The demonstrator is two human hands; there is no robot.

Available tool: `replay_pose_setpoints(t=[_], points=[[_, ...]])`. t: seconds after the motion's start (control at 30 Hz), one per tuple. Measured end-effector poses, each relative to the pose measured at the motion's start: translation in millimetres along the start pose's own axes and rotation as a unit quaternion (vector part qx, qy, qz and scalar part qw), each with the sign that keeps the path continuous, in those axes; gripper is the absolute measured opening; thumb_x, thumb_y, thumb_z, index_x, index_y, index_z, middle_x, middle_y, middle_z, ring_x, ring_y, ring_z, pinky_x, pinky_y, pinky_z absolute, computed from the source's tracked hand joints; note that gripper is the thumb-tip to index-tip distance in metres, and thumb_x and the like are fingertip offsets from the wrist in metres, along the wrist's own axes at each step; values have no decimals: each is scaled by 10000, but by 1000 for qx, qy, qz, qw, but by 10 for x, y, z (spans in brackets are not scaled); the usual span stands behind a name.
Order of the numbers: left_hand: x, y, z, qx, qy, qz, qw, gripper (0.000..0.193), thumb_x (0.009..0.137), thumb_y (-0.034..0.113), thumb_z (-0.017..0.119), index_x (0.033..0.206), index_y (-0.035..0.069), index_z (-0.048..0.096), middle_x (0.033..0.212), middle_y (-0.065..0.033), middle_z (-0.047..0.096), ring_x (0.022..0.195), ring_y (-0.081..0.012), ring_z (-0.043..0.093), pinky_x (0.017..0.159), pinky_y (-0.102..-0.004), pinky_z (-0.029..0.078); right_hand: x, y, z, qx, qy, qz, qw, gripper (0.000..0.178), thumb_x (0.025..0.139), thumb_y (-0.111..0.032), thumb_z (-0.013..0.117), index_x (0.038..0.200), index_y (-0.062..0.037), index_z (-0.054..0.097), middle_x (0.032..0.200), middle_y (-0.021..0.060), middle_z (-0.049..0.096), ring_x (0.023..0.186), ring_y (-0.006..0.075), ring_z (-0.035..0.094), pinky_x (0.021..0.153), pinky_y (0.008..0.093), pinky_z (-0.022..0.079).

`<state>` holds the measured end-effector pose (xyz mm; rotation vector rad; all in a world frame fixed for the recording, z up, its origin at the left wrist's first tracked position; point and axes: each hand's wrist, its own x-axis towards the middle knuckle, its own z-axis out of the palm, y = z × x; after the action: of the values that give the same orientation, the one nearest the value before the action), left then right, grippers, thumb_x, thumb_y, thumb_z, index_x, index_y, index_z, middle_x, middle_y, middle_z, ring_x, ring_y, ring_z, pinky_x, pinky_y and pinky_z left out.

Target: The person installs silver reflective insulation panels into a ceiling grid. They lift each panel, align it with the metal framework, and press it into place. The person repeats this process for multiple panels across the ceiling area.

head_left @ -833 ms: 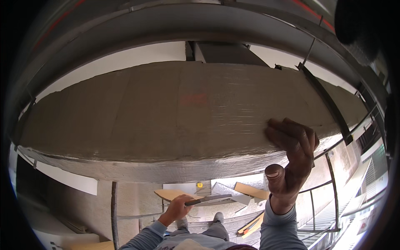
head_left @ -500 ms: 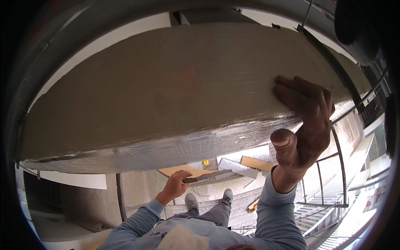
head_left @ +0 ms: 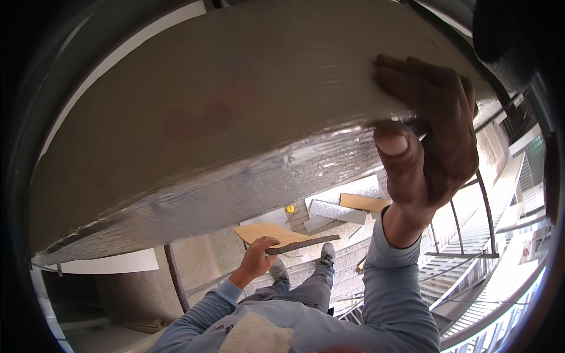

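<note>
Large insulation panel point(head_left: 223, 106) fills the upper two thirds of the frame, tilted, higher at upper right, lower at left. Broad face is plain grey-tan with a faint reddish smudge near centre; the lower edge is wrapped in crinkled silver foil, running from lower left up to centre right. Right hand point(head_left: 432, 135) grips that edge at right of frame: fingers spread over the face, thumb pressed on the foil, so closed on the panel. Left hand point(head_left: 259, 256) is low at centre, closed around the end of a flat hand tool point(head_left: 291, 238) with a tan blade and dark edge, well apart from the panel. Both sleeves are light blue, grey trousers and grey shoes below. Open gap under the panel's foil edge shows the floor point(head_left: 347, 247) far beneath. Lying there: foil-faced offcuts point(head_left: 335, 210), silver rectangles, and a tan board piece point(head_left: 365, 202) just beside them, centre right. Small yellow object point(head_left: 290, 208) near them, too small to identify. Metal railing point(head_left: 465, 235) and stair treads at lower right; dark post at lower left.
</note>
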<state>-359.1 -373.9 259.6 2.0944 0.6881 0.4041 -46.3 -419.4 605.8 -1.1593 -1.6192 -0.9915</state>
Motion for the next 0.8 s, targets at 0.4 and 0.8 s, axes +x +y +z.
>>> replay_pose_setpoints(t=[0.4,0.8], points=[[-100,-54,-38,-9,-18,8,1000,306,842,22,766,1136,22,681,1103,-171,696,1038,-355,683,851,-388,549,-7,17,42,33,20,-2,999,413,927,-415,739,1039,-19,766,1033,95,752,972,221,620,866,345,441],[-102,-28,3,-48,-18,-60,997,271,864,111,763,1095,-2,676,1016,-185,683,937,-389,663,828,-414,523,-91,71,-8,15,4,3,1000,372,914,-384,759,1035,-32,765,1038,74,744,985,209,609,900,360,427]])
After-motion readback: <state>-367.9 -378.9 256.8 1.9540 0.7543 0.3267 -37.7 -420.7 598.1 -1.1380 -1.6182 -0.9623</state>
